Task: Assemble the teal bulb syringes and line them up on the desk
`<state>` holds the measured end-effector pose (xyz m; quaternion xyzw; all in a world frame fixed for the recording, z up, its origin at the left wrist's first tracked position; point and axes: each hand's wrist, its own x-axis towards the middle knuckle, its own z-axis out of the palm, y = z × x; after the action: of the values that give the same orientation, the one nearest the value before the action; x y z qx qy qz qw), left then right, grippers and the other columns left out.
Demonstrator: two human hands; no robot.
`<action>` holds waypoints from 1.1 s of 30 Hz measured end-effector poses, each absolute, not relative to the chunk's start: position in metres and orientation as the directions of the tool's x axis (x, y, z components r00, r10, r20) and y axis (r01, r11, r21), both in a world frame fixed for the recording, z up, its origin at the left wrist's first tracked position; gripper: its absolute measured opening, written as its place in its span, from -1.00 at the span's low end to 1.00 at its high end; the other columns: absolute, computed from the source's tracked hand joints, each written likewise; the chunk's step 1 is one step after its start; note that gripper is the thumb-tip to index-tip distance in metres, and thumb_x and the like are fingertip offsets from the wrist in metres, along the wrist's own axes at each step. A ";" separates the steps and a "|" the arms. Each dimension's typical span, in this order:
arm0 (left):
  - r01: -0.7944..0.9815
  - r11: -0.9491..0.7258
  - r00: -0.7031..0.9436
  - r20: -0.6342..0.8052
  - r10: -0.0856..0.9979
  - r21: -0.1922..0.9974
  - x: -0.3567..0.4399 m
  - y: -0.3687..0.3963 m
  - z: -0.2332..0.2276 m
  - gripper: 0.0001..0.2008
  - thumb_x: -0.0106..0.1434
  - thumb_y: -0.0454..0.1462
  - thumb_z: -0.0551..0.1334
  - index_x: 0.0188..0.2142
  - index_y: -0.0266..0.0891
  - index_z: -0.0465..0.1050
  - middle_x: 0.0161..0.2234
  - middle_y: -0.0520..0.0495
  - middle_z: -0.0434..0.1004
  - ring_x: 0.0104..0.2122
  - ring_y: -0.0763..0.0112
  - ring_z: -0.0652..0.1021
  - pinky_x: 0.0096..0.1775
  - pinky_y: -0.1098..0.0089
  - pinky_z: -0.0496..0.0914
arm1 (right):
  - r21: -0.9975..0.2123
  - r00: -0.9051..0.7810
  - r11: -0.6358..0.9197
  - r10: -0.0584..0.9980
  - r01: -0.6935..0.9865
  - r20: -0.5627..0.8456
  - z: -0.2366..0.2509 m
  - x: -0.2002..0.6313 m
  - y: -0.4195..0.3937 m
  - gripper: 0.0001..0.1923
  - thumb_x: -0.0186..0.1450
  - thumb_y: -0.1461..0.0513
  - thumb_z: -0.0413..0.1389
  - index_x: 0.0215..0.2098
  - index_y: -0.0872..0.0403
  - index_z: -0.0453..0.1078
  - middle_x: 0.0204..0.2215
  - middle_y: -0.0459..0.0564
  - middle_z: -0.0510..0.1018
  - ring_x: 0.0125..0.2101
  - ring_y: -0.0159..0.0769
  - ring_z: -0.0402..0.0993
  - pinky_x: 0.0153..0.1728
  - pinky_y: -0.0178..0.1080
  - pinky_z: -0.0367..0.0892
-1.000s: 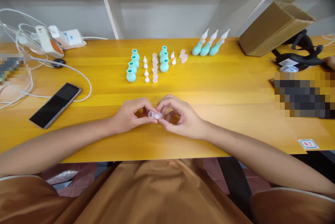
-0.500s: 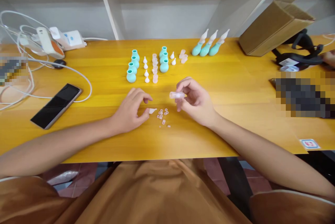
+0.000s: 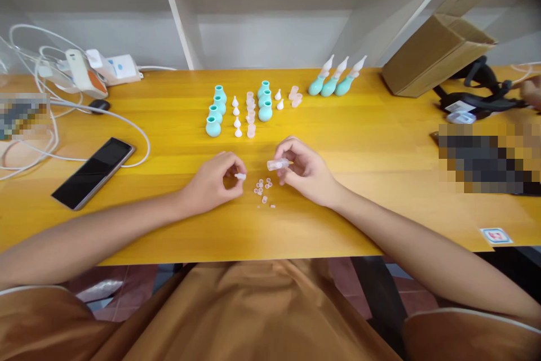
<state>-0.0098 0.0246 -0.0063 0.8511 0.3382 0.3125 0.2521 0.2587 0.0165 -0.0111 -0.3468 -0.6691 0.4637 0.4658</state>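
Observation:
My left hand (image 3: 213, 181) pinches a small white cone tip (image 3: 240, 176) just above the yellow table (image 3: 169, 220). My right hand (image 3: 306, 172) holds a short clear tube (image 3: 274, 165) sideways between thumb and fingers. Between the two hands lies a scatter of several tiny pink rings (image 3: 262, 186). Farther back stand rows of teal bulbs (image 3: 213, 126), white cone tips (image 3: 237, 122) and clear tubes (image 3: 251, 130). Three assembled teal bulbs with white tips (image 3: 333, 82) lean at the back.
A black phone (image 3: 93, 172) with a white cable (image 3: 131, 124) lies at the left, near a charger block (image 3: 120, 68). A tilted cardboard box (image 3: 435, 51) and black gear (image 3: 482, 96) sit at the right, where another person's hand (image 3: 533, 90) shows. A small sticker (image 3: 496, 235) marks the front right edge.
My hands came apart, leaving small pink rings on the table. The right hand took the clear tube up and right, then back nearer; the left hand picked the white cone tip up.

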 end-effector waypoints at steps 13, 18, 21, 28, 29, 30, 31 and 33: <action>0.056 -0.552 0.518 0.449 0.728 0.832 -0.009 0.022 -0.009 -0.85 0.41 -0.27 0.44 -0.08 -0.20 0.56 -0.09 -0.16 0.73 -0.11 0.32 0.72 0.02 0.28 0.63 | -0.950 -0.444 0.308 0.846 -0.042 0.294 -0.014 0.254 0.009 -0.72 0.44 0.07 0.34 -0.05 0.03 0.43 -0.19 -0.04 0.50 -0.22 -0.34 0.56 -0.14 -0.25 0.59; -0.010 -0.545 0.503 0.476 0.722 0.838 -0.008 0.023 -0.010 -0.85 0.41 -0.27 0.44 -0.07 -0.19 0.55 -0.06 -0.17 0.71 -0.08 0.33 0.72 0.02 0.28 0.68 | -0.924 -0.431 0.383 0.836 0.017 0.339 -0.012 0.253 0.008 -0.78 0.47 0.10 0.31 -0.05 0.03 0.47 -0.12 0.01 0.49 -0.18 -0.32 0.58 -0.15 -0.24 0.62; 0.024 -0.605 0.489 0.519 0.701 0.796 -0.007 0.024 -0.007 -0.86 0.38 -0.29 0.46 -0.11 -0.20 0.57 -0.08 -0.15 0.66 -0.11 0.36 0.69 -0.03 0.32 0.68 | -0.911 -0.437 0.409 0.830 0.054 0.347 -0.010 0.253 0.008 -0.84 0.48 0.15 0.30 -0.04 0.03 0.49 -0.10 0.01 0.48 -0.19 -0.34 0.59 -0.18 -0.27 0.61; 0.037 -0.565 0.494 0.476 0.727 0.824 -0.008 0.022 -0.007 -0.83 0.36 -0.27 0.48 -0.11 -0.21 0.58 -0.14 -0.10 0.67 -0.17 0.40 0.70 -0.07 0.38 0.70 | -0.864 -0.450 0.494 0.796 0.096 0.404 -0.010 0.255 0.007 -0.89 0.49 0.22 0.27 -0.03 0.01 0.53 -0.07 0.04 0.51 -0.17 -0.31 0.60 -0.23 -0.27 0.64; 0.039 -0.554 0.491 0.467 0.736 0.832 -0.008 0.022 -0.008 -0.82 0.36 -0.26 0.49 -0.10 -0.21 0.58 -0.13 -0.10 0.67 -0.17 0.39 0.70 -0.06 0.37 0.71 | -0.856 -0.449 0.507 0.791 0.100 0.416 -0.010 0.255 0.007 -0.90 0.49 0.22 0.27 -0.03 0.01 0.53 -0.08 0.04 0.51 -0.16 -0.30 0.60 -0.24 -0.27 0.65; 0.040 -0.545 0.488 0.460 0.742 0.838 -0.009 0.022 -0.008 -0.82 0.36 -0.25 0.49 -0.11 -0.21 0.58 -0.13 -0.10 0.68 -0.17 0.39 0.71 -0.06 0.37 0.71 | -0.848 -0.448 0.520 0.785 0.101 0.428 -0.010 0.255 0.007 -0.90 0.48 0.23 0.28 -0.04 0.01 0.54 -0.08 0.04 0.51 -0.17 -0.30 0.60 -0.24 -0.27 0.66; 0.040 -0.538 0.487 0.454 0.746 0.842 -0.009 0.021 -0.009 -0.82 0.36 -0.25 0.49 -0.11 -0.21 0.58 -0.14 -0.10 0.68 -0.17 0.39 0.71 -0.07 0.38 0.71 | -0.841 -0.446 0.531 0.780 0.101 0.439 -0.010 0.255 0.006 -0.90 0.48 0.24 0.28 -0.04 0.01 0.55 -0.09 0.04 0.52 -0.17 -0.30 0.60 -0.24 -0.26 0.67; 0.037 -0.531 0.492 0.447 0.748 0.847 -0.009 0.021 -0.009 -0.82 0.36 -0.27 0.49 -0.11 -0.21 0.59 -0.14 -0.09 0.68 -0.18 0.41 0.71 -0.08 0.41 0.71 | -0.832 -0.441 0.547 0.772 0.095 0.457 -0.010 0.255 0.006 -0.89 0.47 0.27 0.29 -0.04 0.02 0.56 -0.11 0.04 0.52 -0.18 -0.31 0.60 -0.22 -0.25 0.68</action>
<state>-0.0092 0.0212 -0.0089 0.7601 0.2582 0.4330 0.4100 0.2546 0.0056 -0.0103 -0.2858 -0.7588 0.3807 0.4446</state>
